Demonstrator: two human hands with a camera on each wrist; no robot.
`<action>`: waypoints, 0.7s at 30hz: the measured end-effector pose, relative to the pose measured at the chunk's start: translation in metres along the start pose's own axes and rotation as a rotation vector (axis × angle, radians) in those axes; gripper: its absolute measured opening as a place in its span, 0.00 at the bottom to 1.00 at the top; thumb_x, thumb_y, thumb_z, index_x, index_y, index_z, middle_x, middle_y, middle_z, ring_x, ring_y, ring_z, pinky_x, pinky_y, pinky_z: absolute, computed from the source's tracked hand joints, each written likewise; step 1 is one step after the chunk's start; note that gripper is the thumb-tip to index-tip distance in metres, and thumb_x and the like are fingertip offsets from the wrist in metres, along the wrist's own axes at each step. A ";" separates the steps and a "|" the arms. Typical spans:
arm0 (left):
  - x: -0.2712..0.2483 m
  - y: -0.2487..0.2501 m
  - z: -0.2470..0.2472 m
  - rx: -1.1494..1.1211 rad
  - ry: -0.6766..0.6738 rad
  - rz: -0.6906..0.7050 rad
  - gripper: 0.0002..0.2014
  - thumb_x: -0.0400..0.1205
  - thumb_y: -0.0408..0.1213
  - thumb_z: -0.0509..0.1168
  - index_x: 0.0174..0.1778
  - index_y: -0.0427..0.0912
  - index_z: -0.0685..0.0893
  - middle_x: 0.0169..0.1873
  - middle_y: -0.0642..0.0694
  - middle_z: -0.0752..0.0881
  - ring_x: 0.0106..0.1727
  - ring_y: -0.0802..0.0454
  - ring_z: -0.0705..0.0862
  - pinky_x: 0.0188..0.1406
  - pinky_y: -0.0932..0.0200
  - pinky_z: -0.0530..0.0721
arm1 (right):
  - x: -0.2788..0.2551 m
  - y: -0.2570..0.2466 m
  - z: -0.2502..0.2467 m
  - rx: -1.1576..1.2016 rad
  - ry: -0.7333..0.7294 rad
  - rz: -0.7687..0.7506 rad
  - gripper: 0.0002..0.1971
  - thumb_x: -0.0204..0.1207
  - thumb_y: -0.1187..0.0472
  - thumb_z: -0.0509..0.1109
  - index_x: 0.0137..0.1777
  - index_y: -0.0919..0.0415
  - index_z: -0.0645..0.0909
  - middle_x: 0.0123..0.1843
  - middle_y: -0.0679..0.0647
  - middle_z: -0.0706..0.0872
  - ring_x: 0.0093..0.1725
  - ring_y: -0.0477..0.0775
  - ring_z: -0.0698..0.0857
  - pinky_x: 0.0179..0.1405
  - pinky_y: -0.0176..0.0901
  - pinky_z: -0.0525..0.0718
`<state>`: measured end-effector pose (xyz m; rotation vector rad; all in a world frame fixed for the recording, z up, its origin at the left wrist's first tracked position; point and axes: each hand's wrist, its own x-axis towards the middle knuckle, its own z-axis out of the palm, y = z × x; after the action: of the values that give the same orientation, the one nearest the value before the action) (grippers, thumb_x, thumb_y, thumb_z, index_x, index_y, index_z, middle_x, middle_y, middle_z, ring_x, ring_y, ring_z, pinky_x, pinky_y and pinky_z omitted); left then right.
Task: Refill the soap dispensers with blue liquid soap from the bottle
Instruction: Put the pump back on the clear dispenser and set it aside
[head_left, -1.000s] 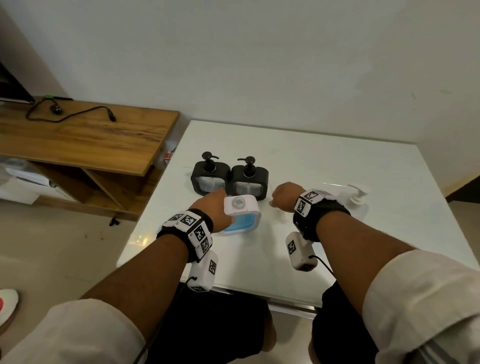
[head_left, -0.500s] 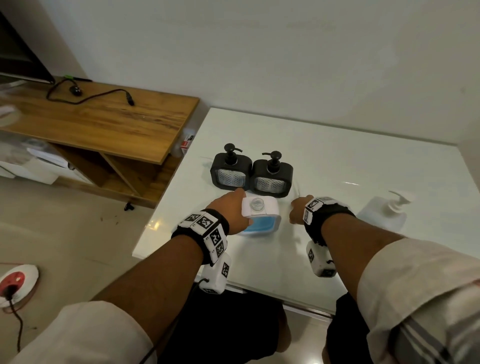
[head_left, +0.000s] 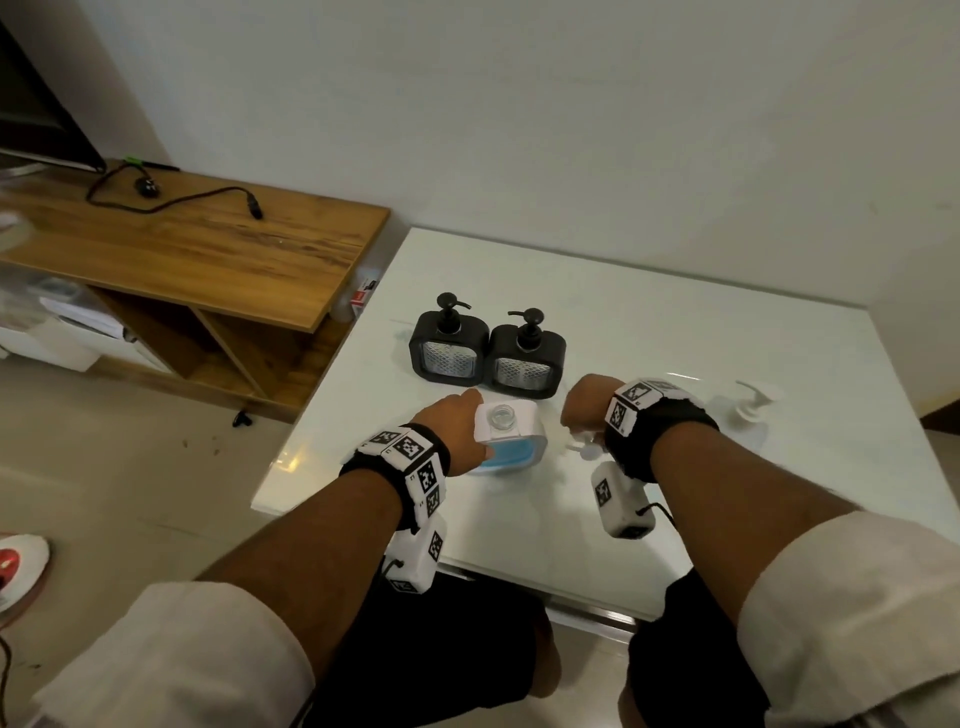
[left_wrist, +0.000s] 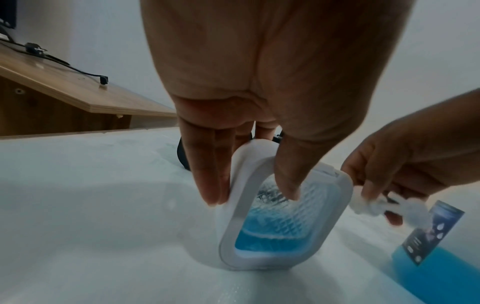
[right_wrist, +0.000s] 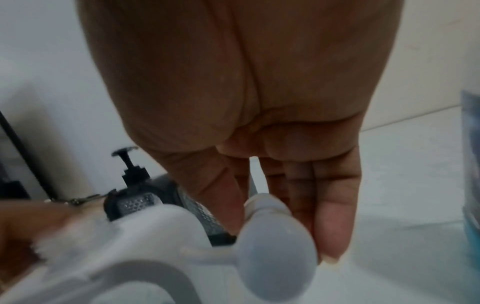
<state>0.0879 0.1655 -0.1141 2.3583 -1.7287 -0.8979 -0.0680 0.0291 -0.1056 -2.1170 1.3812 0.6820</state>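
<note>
A white dispenser (head_left: 511, 439), part full of blue soap, stands near the table's front with its neck open. My left hand (head_left: 470, 423) grips it, fingers on the left side (left_wrist: 213, 181) and thumb on the ribbed front window. My right hand (head_left: 576, 426) hovers just to the right and pinches the white pump head (head_left: 584, 448), seen blurred in the right wrist view (right_wrist: 275, 246). Two black dispensers (head_left: 449, 345) (head_left: 525, 358) stand side by side behind, pumps on. The clear bottle of blue soap (head_left: 743, 421) stands to the right, also visible in the left wrist view (left_wrist: 436, 263).
The white table (head_left: 675, 519) has its left edge next to a lower wooden bench (head_left: 208, 244) with a black cable on it. A wall rises behind the table. A dark screen stands at the far left.
The head view has swung, so everything sits elsewhere in the frame. My left hand keeps its grip on the white dispenser. My right hand stays just right of it.
</note>
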 end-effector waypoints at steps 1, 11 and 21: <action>-0.002 0.003 0.001 -0.003 -0.001 0.003 0.25 0.77 0.46 0.73 0.65 0.43 0.72 0.63 0.43 0.80 0.63 0.43 0.80 0.57 0.53 0.78 | -0.014 0.001 -0.007 0.025 0.025 0.018 0.07 0.61 0.57 0.69 0.30 0.58 0.74 0.33 0.53 0.79 0.43 0.62 0.83 0.44 0.45 0.83; -0.030 0.043 0.029 0.011 0.001 0.082 0.28 0.78 0.47 0.71 0.71 0.45 0.71 0.67 0.43 0.79 0.66 0.43 0.78 0.63 0.52 0.77 | -0.139 0.016 -0.022 0.165 0.313 -0.153 0.10 0.76 0.63 0.76 0.50 0.56 0.77 0.54 0.53 0.82 0.55 0.55 0.82 0.49 0.42 0.75; -0.020 0.060 0.029 0.022 -0.005 0.101 0.23 0.78 0.44 0.72 0.66 0.44 0.73 0.63 0.44 0.80 0.63 0.44 0.80 0.60 0.52 0.78 | -0.159 0.041 -0.031 0.007 0.313 -0.123 0.14 0.76 0.67 0.71 0.59 0.55 0.81 0.54 0.48 0.74 0.51 0.49 0.75 0.33 0.31 0.66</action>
<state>0.0189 0.1697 -0.1057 2.2597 -1.8501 -0.8751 -0.1580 0.1004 0.0152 -2.3543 1.3905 0.3047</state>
